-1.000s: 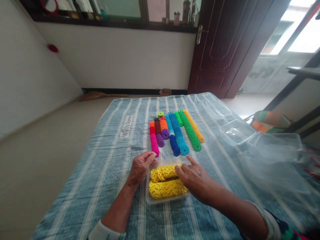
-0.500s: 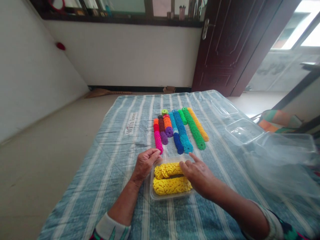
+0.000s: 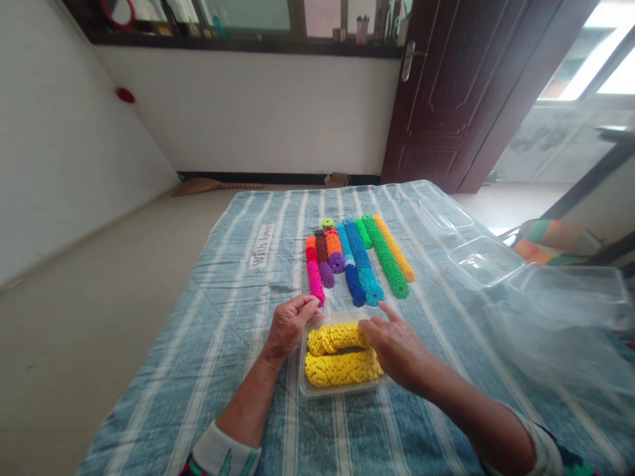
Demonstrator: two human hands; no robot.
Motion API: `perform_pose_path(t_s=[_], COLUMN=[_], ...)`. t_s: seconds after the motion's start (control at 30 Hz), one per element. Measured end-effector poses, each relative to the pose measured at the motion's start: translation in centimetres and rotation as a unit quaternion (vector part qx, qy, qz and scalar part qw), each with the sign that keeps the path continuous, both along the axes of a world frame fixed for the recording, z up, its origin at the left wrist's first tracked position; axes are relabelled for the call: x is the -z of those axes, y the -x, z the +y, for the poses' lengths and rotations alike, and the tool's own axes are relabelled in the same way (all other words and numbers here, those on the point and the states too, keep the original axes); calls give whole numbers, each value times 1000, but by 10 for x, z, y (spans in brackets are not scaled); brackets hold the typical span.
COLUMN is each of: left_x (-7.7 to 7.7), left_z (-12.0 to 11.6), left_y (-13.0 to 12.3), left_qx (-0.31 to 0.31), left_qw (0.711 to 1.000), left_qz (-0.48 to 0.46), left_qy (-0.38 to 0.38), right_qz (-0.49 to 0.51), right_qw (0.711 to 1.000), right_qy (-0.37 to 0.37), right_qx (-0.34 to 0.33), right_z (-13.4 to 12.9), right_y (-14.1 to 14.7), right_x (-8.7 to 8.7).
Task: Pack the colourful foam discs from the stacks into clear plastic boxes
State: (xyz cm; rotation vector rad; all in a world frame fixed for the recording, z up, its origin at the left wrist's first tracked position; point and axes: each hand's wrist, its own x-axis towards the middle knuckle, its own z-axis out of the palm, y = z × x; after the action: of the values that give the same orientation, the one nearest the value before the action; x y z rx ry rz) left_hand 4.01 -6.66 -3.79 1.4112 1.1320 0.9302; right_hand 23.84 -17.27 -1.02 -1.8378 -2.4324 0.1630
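Observation:
A clear plastic container (image 3: 342, 393) holds two thick rows of yellow discs, an upper row (image 3: 335, 339) and a lower row (image 3: 342, 369). At its far left corner my left hand (image 3: 292, 327) is closed in a pinch, beside the near end of a pink row of discs (image 3: 315, 281). What sits between those fingertips is too small to make out. My right hand (image 3: 399, 347) reaches over the container's right side, bent fingers on the right end of the upper yellow row. Its index finger points forward, close to a light-blue row of discs (image 3: 370, 284); the thumb is hidden.
Beyond the container lie several disc rows, including a green row (image 3: 389, 264) and an orange-yellow row (image 3: 394, 248). Clear plastic containers (image 3: 486, 261) stand on the right. A striped cloth (image 3: 218, 317) covers the table. A brown door (image 3: 446, 99) is behind.
Both hands keep nearly the same pose at the container. The view has shifted very slightly; the disc rows lie as before.

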Motion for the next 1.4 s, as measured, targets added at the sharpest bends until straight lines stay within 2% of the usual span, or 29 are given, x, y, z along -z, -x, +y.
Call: perform_pose_path(t_s=[0.3,0.6,0.93,1.13,1.27,1.4], left_x=[0,-1,2,-1,-13,-26], left_z=[0,-1,-1,1,-1,-14], left_y=[0,-1,-1,3,6,5], left_qx=[1,5,9,6,-2,12], left_qw=[1000,1000,999,994,983,962], left_qz=[-4,8,30,63,96,132], left_qy=[-4,-9,-43,-94,-157,-240], right_qz=[56,63,49,41,49,58], right_qw=[998,998,999,999,998,998], right_qy=[-43,-10,-11,-10,-14,-18], right_qx=[-6,-4,-14,-15,-22,-18], right_z=[3,6,10,10,10,10], right_y=[-2,2,3,2,0,0], right_x=[13,3,5,4,6,8])
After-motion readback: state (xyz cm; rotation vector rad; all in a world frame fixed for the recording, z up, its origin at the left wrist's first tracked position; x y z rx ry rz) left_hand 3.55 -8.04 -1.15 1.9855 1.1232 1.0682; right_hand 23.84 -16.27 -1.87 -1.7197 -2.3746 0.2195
